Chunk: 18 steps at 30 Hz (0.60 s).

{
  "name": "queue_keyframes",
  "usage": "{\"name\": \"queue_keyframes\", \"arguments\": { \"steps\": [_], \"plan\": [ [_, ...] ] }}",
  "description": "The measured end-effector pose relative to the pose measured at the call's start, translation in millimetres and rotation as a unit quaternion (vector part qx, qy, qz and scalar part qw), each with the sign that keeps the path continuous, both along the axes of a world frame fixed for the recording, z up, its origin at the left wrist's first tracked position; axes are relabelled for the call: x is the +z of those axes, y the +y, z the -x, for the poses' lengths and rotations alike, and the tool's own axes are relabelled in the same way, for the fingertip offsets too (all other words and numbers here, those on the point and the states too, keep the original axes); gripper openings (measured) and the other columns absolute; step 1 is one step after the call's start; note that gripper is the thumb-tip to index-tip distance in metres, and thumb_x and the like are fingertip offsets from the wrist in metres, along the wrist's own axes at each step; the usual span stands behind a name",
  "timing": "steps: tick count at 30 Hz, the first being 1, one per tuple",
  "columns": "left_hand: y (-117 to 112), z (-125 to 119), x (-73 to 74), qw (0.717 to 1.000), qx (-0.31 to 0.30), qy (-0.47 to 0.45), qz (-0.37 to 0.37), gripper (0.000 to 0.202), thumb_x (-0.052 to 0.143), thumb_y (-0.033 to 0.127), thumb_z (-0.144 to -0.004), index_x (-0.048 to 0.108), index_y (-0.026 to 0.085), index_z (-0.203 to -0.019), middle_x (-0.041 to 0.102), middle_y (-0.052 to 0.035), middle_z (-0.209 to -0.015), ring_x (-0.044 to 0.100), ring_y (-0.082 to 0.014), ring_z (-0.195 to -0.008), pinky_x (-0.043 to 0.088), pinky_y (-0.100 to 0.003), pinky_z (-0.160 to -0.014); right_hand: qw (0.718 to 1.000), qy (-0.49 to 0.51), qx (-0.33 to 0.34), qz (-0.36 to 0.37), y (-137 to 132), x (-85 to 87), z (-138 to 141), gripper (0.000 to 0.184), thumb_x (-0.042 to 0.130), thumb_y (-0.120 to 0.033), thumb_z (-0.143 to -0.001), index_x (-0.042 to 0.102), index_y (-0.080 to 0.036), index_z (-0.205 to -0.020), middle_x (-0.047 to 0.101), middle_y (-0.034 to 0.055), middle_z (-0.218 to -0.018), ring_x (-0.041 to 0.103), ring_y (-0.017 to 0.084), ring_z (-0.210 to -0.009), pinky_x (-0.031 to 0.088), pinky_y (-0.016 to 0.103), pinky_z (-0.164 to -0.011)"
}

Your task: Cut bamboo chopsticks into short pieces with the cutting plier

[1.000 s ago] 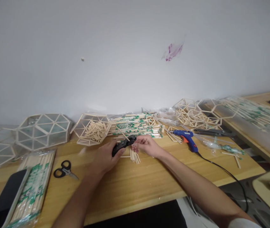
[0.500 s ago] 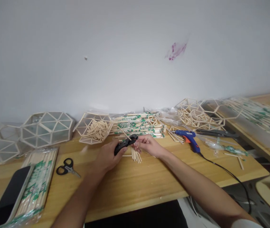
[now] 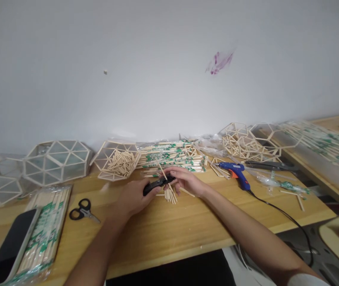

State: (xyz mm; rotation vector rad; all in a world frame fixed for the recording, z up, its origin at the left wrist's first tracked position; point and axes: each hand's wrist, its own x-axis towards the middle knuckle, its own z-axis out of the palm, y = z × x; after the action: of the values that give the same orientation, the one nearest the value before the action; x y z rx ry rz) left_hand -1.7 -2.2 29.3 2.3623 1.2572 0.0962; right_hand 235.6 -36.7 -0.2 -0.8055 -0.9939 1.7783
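Our left grip (image 3: 132, 198) is wrapping around the black hand tool (image 3: 155, 185), probably for keeping its body steady. Our right grip (image 3: 189, 182) is overlapping the tool's right end; whether its fingers are parted or pinching the thin wooden stick (image 3: 162, 171), which is standing tilted against the tool, we cannot tell. Just below, short sticks (image 3: 170, 196) are lying fanned on the surface (image 3: 172, 234), perhaps for easy reach. The blue glue gun (image 3: 237, 169) is resting well to the right. Between our forearms, bare wood is giving room until the front edge; behind, wrapped chopsticks (image 3: 171, 151) are limiting movement.
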Motion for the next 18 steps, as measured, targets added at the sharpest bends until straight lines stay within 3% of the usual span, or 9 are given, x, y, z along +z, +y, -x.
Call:
{"name": "queue_keyframes", "arguments": {
  "steps": [6, 12, 18],
  "plan": [
    [-4.5, -5.7, 4.2, 0.999, -0.021, 0.025, 0.008, 0.051, 0.043, 0.066, -0.095, 0.067, 0.021, -0.090, 0.071, -0.0055, -0.079, 0.062, -0.0219, -0.069, 0.028, -0.029, -0.061, 0.997, -0.075, -0.013, 0.013, -1.5, 3.8, 3.6, 0.035, 0.081, -0.044, -0.080, 0.075, -0.013, -0.094, 0.075, 0.0066, -0.082, 0.073, 0.018, -0.065, 0.057, 0.024, -0.051],
    [-4.7, -5.8, 3.2, 1.000, 0.005, 0.021, 0.010, 0.052, 0.042, 0.066, -0.095, 0.070, 0.022, -0.099, 0.073, -0.0063, -0.081, 0.063, -0.0217, -0.068, 0.029, -0.029, -0.060, 0.997, -0.077, -0.033, -0.004, -2.2, 5.8, 3.8, 0.043, 0.075, -0.055, -0.084, 0.073, -0.015, -0.099, 0.075, 0.0077, -0.092, 0.075, 0.019, -0.072, 0.058, 0.023, -0.049],
    [-7.0, -9.7, 2.3, 0.998, 0.015, 0.061, 0.005, 0.055, 0.042, 0.070, -0.093, 0.065, 0.022, -0.084, 0.072, -0.0072, -0.078, 0.063, -0.0223, -0.067, 0.028, -0.030, -0.059, 0.994, -0.092, -0.049, 0.020, -2.1, -0.7, 9.1, 0.043, 0.080, -0.056, -0.079, 0.070, -0.015, -0.092, 0.074, 0.0045, -0.080, 0.074, 0.018, -0.063, 0.061, 0.026, -0.053]
  ]
}}
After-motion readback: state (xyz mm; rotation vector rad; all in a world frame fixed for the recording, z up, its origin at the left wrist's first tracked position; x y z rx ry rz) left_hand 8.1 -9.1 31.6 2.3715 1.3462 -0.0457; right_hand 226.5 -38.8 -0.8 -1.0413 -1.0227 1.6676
